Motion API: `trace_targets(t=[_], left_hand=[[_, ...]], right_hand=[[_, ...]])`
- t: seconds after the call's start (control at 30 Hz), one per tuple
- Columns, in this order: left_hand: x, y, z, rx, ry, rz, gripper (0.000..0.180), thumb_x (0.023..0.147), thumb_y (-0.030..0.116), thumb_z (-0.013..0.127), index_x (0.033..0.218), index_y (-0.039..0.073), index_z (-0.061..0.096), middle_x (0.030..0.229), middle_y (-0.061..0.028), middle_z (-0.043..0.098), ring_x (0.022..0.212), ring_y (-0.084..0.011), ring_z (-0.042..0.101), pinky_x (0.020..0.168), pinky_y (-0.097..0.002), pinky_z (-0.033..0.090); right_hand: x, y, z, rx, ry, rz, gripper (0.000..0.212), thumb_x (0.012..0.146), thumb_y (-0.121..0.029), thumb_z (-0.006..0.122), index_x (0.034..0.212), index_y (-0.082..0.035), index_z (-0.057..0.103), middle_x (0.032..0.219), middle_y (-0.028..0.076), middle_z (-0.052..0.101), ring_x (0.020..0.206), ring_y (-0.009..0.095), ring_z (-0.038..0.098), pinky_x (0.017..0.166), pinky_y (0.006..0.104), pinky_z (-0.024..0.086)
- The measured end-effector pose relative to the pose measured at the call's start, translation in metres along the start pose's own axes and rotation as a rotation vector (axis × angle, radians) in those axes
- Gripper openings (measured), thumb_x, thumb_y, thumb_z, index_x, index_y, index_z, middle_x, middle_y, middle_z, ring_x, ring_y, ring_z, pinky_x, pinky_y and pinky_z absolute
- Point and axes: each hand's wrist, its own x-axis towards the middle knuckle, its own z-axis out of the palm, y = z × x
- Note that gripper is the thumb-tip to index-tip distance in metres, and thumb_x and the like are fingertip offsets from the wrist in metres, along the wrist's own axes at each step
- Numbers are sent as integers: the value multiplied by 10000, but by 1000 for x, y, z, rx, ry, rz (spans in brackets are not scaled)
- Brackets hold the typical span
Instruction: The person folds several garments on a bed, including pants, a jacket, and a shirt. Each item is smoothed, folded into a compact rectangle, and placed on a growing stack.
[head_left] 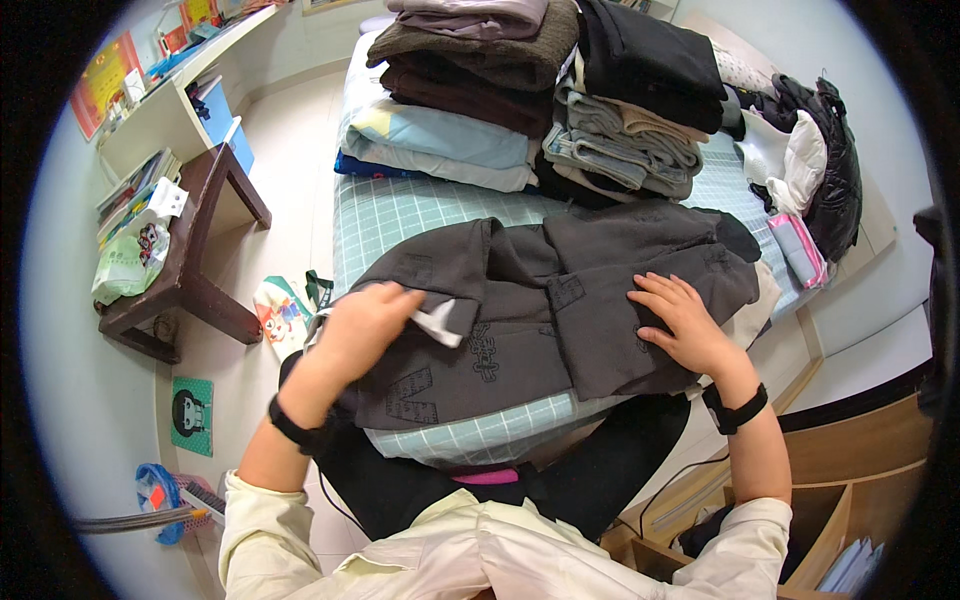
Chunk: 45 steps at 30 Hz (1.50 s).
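Note:
A dark grey garment [515, 320] with black stitched patches lies spread and partly folded on the bed in front of me. My left hand [368, 325] is over its left part, fingers curled together. A small white strip [440, 323], like cloth or paper, sticks out from under those fingertips. Whether the fingers also pinch the grey fabric is hidden. On the garment's right part my right hand [685, 325] rests flat with its fingers spread. Some cream fabric [757, 305] shows from beneath the garment's right edge.
Folded clothes stand in a left stack [440, 130] and a right stack [640, 110] behind the garment, on a checked bedsheet [400, 240]. A black puffer jacket [835, 160] and a pink-edged packet [797, 250] lie at right. A dark wooden stool [190, 270] stands left.

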Motion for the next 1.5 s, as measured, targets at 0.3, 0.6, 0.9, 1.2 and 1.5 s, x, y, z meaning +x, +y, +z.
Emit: trace_targets(t=[0.3,0.6,0.9,1.2,1.5], left_hand=[[-79,-154,8,-673,272,-806,177,951,-30,500,1018,45,645,870,22,617,723,-57,578,558,-220,428],[-68,-70,12,-91,261,-340,526,900,236,733,1381,97,572,1436,-134,550,1343,-343,497,1164,-461,342],[-16,-57,5,292,-142,-5,215,758,101,730,963,68,678,1010,-44,658,1058,-253,595,922,-384,481],[-43,-40,-9,107,-125,-183,318,783,-3,642,1099,29,646,1182,-99,657,1149,-304,600,958,-444,485],[-21,57,-21,-371,82,-161,245,909,-3,658,1153,5,636,1198,-168,655,1135,-353,626,985,-383,488]], right_hand=[[-1,4,3,92,-2,56,524,893,-164,725,1384,-80,563,1512,119,509,1468,291,391,1235,476,244],[-4,-6,4,-23,33,85,488,911,-180,706,1363,-57,568,1502,156,502,1455,321,388,1211,481,271],[50,33,-3,-203,136,26,551,884,-36,659,1416,-69,521,1548,135,459,1481,289,363,1239,479,239],[31,36,13,-209,351,103,510,894,-113,684,1383,-58,549,1505,117,508,1422,287,431,1206,458,277],[-41,7,48,580,1043,873,598,931,-286,730,1346,74,496,1249,209,613,1087,302,619,952,374,493]])
